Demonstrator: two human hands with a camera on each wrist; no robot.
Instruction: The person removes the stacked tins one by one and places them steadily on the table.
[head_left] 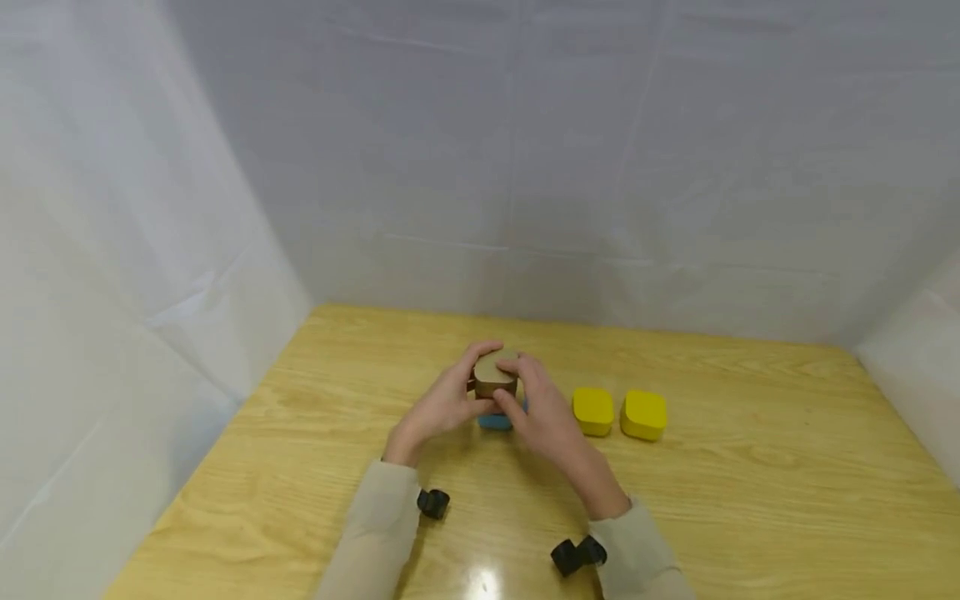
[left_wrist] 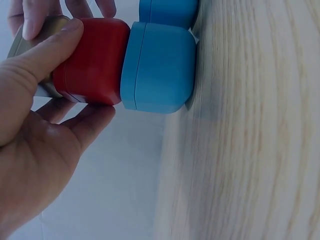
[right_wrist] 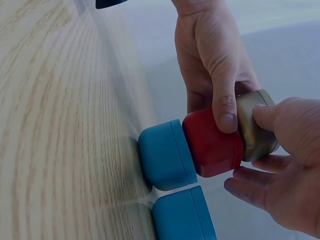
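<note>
On the surface, middle: a stack of three boxes, worked by both hands.
Surface (head_left: pixel 750 500): pale wood grain, glossy near the front edge.
Stack, bottom: blue box (left_wrist: pixel 157 67), rounded corners, resting on the surface.
Stack, middle: red box (right_wrist: pixel 212 142), seated on the blue box and touching it.
Stack, top: tan box (head_left: pixel 493 373), brownish with a dull sheen, sitting on the red box.
Left hand (head_left: pixel 442 408): thumb laid across the join of the red and tan boxes, fingers (left_wrist: pixel 82 122) curled round the far side; it grips the upper stack.
Right hand (head_left: pixel 543 417): thumb pressed on the tan box, fingers (right_wrist: pixel 250 187) bent under its side, close against the red box; it holds the tan box.
Second blue box (right_wrist: pixel 182 217): on the surface, just beside the stack's base, corners nearly touching.
Yellow boxes: two, one (head_left: pixel 593 411) near the right hand, the other (head_left: pixel 643 414) just beside it, further right.
Sleeves (head_left: pixel 375 525): beige, on both forearms.
Wrist mounts (head_left: pixel 432 502): black, one at each cuff.
Backdrop (head_left: pixel 525 167): white sheeting on three sides.
</note>
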